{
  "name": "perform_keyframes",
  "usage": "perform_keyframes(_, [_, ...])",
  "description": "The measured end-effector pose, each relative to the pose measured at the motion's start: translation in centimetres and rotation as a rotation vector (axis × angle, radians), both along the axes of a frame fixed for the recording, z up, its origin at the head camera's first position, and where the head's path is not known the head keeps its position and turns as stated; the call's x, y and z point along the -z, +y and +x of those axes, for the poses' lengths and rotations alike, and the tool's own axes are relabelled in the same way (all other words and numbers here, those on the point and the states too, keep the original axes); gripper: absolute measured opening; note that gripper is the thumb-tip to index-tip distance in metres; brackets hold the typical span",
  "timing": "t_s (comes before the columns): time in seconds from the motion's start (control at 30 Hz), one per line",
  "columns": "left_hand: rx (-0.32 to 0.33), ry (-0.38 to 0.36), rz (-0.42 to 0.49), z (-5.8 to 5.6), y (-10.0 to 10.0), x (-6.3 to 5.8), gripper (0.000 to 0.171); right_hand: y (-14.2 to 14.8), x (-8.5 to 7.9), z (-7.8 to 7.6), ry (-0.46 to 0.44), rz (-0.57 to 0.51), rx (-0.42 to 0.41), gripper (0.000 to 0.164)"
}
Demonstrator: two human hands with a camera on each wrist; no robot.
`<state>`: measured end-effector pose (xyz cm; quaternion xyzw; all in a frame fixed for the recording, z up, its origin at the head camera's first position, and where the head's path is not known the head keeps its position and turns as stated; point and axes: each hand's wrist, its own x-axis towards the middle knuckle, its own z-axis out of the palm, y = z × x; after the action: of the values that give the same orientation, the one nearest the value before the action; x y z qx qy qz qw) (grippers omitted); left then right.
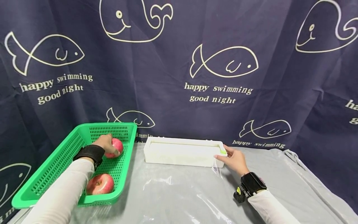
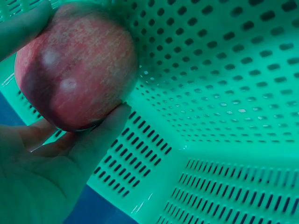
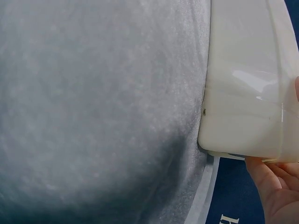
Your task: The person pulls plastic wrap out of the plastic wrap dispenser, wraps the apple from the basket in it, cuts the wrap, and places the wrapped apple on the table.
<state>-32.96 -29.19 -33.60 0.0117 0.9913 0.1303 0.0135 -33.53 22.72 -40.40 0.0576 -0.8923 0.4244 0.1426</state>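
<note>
My left hand [image 1: 104, 144] reaches into the green basket [image 1: 129, 160] and grips a red apple [image 1: 117, 147] near its far end. In the left wrist view, thumb and fingers lie on opposite sides of that apple [image 2: 81, 65]. A second red apple [image 1: 101, 184] sits at the basket's near end, by my left forearm. On the grey-covered table stands a long white box [image 1: 181, 155], its top open. My right hand [image 1: 235, 160] holds its right end, with the thumb on the front wall and the fingers behind. A small bright green piece [image 1: 223, 151] shows inside that end.
A shiny, wrinkled grey cover [image 1: 173, 193] lies over the table. Behind the table hangs a dark blue curtain [image 1: 167, 77] with white fish and whale drawings, close to the back of the box and basket. The basket's raised perforated walls surround the apples.
</note>
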Motion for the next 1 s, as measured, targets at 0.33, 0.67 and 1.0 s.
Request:
perform_keyframes(0.33, [-0.040,-0.003,0.018,0.3,0.0,-0.3,0.084,0.0,0.3,0.5,-0.003,0.000,-0.001,0.073])
perform_keyframes(0.67, [-0.066,0.095,0.105,-1.0,1.1,-2.4,0.090,0.4,-0.3,0.4,0.030,0.030,0.004,0.071])
perform_keyframes(1.0, [-0.008,0.210,0.098,-0.7,3.0,-4.1,0.083,0.1,0.0,0.0,0.022,0.043,0.002,0.071])
